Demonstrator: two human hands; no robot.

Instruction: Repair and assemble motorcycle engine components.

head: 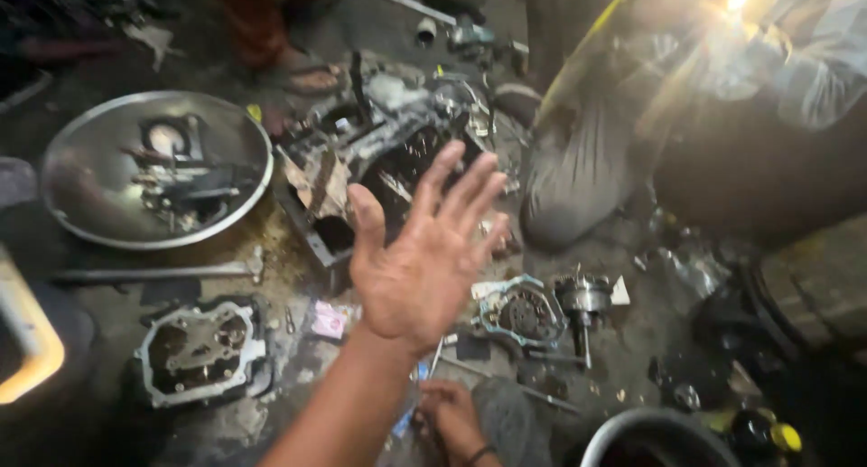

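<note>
Engine crankcase (388,151): probably heavy, rigid, oily; grasp by casing edges. Left hand (415,259) spread above, holding nothing; right hand (449,417) grip unclear.

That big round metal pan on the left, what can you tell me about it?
The round metal pan is a wide, shallow dish of dull silvery metal with a thin raised rim that catches the light. It sits flat on the grimy floor, upper left of the raised open hand, which does not touch it. Inside lies a dark, oily cluster of engine parts, including a piece with a round opening. A long metal bar lies just below its rim.
</note>
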